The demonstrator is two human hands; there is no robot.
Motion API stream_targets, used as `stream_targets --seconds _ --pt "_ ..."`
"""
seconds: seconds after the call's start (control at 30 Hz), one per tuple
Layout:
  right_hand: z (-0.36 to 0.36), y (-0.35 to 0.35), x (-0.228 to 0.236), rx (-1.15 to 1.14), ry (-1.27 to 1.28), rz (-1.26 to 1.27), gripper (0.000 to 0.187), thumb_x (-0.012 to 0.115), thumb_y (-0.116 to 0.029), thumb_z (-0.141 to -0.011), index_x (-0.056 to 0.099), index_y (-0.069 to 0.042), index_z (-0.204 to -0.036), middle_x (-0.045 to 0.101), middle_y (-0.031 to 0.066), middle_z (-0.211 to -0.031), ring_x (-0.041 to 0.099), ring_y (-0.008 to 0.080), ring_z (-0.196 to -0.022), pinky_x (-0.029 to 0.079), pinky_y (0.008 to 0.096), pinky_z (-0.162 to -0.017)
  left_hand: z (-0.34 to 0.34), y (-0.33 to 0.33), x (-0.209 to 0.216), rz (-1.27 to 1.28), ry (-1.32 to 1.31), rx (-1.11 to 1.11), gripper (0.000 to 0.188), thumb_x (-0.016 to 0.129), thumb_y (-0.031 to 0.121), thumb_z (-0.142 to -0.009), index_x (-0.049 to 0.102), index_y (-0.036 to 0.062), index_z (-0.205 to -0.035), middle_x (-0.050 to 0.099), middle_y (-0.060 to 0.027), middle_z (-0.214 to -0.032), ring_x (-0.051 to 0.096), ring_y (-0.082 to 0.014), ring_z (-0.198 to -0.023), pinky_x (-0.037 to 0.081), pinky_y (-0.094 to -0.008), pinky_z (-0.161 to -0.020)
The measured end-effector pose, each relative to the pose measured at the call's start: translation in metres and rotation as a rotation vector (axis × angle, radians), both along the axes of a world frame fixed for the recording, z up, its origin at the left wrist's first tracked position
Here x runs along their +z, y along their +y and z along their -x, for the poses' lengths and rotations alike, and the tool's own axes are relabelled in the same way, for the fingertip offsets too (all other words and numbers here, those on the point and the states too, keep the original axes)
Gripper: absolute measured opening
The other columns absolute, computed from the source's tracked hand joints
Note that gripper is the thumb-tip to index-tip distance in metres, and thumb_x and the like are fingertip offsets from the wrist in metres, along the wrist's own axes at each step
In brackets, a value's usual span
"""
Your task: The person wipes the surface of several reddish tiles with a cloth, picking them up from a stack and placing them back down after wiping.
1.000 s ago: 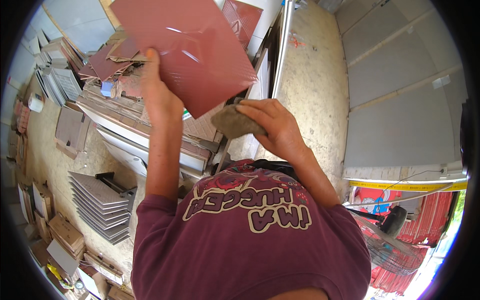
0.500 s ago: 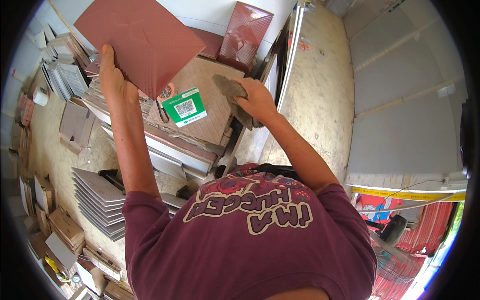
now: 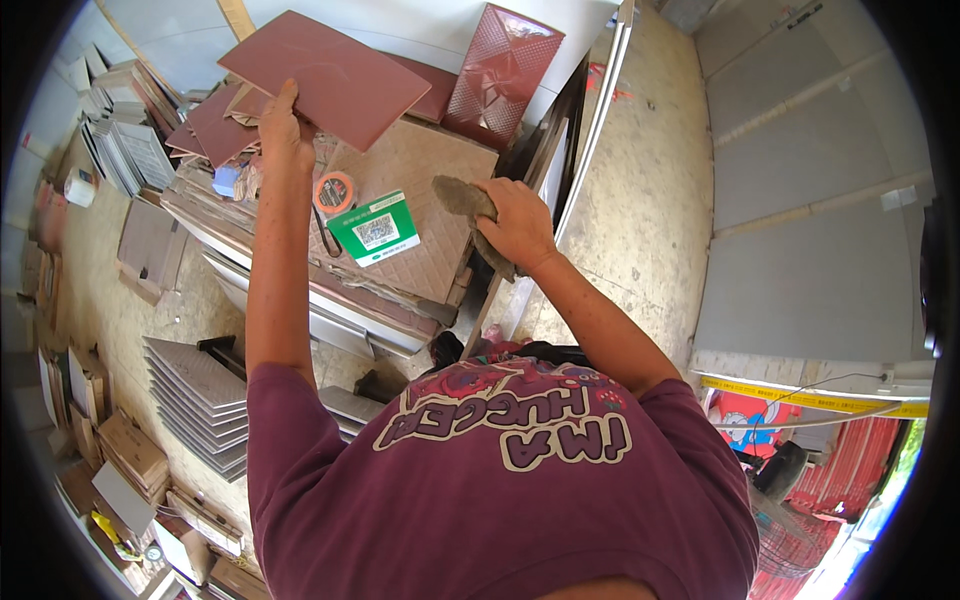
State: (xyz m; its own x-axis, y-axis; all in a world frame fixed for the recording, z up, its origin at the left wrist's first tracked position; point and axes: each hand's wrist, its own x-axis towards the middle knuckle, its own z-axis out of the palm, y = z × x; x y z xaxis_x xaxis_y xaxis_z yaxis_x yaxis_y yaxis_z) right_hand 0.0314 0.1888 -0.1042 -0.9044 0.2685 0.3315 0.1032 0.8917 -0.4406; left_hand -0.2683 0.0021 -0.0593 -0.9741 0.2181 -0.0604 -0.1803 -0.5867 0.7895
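A reddish-brown tile is raised over the back of a stack. My left hand grips it by the near edge, thumb on its upper face. My right hand is closed around a folded grey-brown cloth above the stack's right side, apart from the tile. Below lies a worn brown top board with a criss-cross pattern. On it are a green-and-white card with a square code and a round orange-rimmed object. A glossy embossed brown tile leans upright at the back.
More brown tiles lie left of the stack, by a small blue object. Grey slabs stand in a row at lower left. An open cardboard box sits on the floor. Large grey panels line the right side.
The tile has tipped flatter and moved away to the right with my left hand, uncovering brown tiles and the orange-rimmed object. My right hand and the cloth have shifted slightly nearer.
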Motion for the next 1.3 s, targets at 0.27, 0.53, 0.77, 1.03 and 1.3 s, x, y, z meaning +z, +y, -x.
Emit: stream_targets --seconds 0.27,0.53,0.77,1.03,1.3 --pt "0.0 -0.002 0.003 -0.031 -0.004 0.038 0.043 0.071 -0.018 -0.077 0.066 -0.011 -0.119 0.067 0.0093 -0.108 0.063 0.0339 -0.1 0.051 0.044 -0.087 0.027 0.039 -0.046 0.176 -0.058 -0.112 0.024 0.064 0.015 -0.098 0.059 0.008 -0.121 0.067 -0.0045 -0.109 0.064 -0.0191 -0.096 0.054 -0.0419 -0.084" --pt "0.0 -0.001 0.002 -0.038 0.027 0.066 0.043 0.072 -0.018 -0.075 0.065 -0.012 -0.117 0.065 0.0084 -0.107 0.061 0.032 -0.099 0.052 0.0434 -0.087 0.048 0.065 -0.079 0.214 -0.091 -0.15 0.028 0.062 0.012 -0.097 0.057 0.0071 -0.124 0.066 -0.0061 -0.107 0.065 -0.0212 -0.093 0.056 -0.0433 -0.084" --pt "0.001 -0.003 0.004 -0.053 0.029 0.088 0.044 0.072 -0.017 -0.075 0.066 -0.012 -0.118 0.067 0.0081 -0.109 0.063 0.0324 -0.1 0.052 0.0431 -0.087 0.061 0.077 -0.098 0.183 -0.078 -0.173 0.026 0.062 0.009 -0.096 0.059 0.0043 -0.121 0.066 -0.0078 -0.102 0.066 -0.0224 -0.089 0.059 -0.046 -0.082" --pt "0.001 -0.003 0.01 -0.051 0.011 0.095 0.045 0.073 -0.016 -0.073 0.066 -0.011 -0.117 0.067 0.0086 -0.108 0.063 0.0324 -0.099 0.052 0.0429 -0.086 0.065 0.105 -0.115 0.118 -0.2 -0.16 0.027 0.059 0.007 -0.097 0.058 0.008 -0.124 0.066 -0.0083 -0.113 0.065 -0.0265 -0.102 0.053 -0.0511 -0.094" --pt "0.002 -0.004 0.013 -0.057 0.007 0.123 0.043 0.072 -0.014 -0.074 0.067 -0.009 -0.116 0.069 0.0095 -0.111 0.064 0.0341 -0.1 0.052 0.0419 -0.087 0.073 0.126 -0.144 0.034 -0.326 -0.125 0.022 0.059 0.006 -0.098 0.059 0.0046 -0.12 0.067 -0.0104 -0.111 0.065 -0.0283 -0.101 0.054 -0.0524 -0.092"
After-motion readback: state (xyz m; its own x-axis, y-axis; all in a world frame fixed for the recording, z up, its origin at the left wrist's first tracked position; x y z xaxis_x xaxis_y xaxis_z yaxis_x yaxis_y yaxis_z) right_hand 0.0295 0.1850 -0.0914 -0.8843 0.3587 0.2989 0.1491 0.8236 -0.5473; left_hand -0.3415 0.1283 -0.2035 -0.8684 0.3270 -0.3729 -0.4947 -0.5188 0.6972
